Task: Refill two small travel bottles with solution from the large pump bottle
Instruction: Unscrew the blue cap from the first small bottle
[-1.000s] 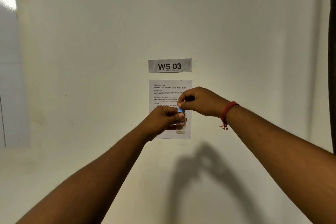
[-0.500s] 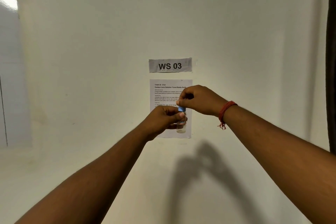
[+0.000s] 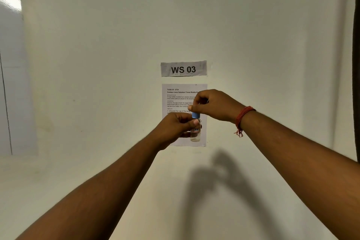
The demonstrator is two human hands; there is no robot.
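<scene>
At the far left a glossy white sheet (image 3: pixel 11 68) hangs on the pale wall (image 3: pixel 97 45), with a few handwritten words at its top too partial to read and a thin dark line running down it. Moving inward, the left forearm rises from the lower left corner toward the middle, and the left hand (image 3: pixel 175 126) is curled around a small clear travel bottle (image 3: pixel 195 136), thumb lying across its front near the neck; the bottle is upright, held in the air in front of the wall, its clear lower part showing below the fingers. Behind the hands a printed task sheet (image 3: pixel 175 95) is stuck to the wall, and just above it a grey label (image 3: pixel 183 68) reads "WS 03". On top of the bottle sits a blue cap (image 3: pixel 196 115), and the right hand (image 3: pixel 214 105), coming in from above and to the right, pinches that cap between thumb and fingertips, the other fingers bent over it. Whether the cap is threaded on or already loose cannot be told. A red thread bracelet (image 3: pixel 242 117) circles the right wrist, its frayed ends dangling. Below, the arms cast a dark shadow (image 3: pixel 224 181) on the wall. A dark vertical edge (image 3: pixel 356 64) runs down the far right.
</scene>
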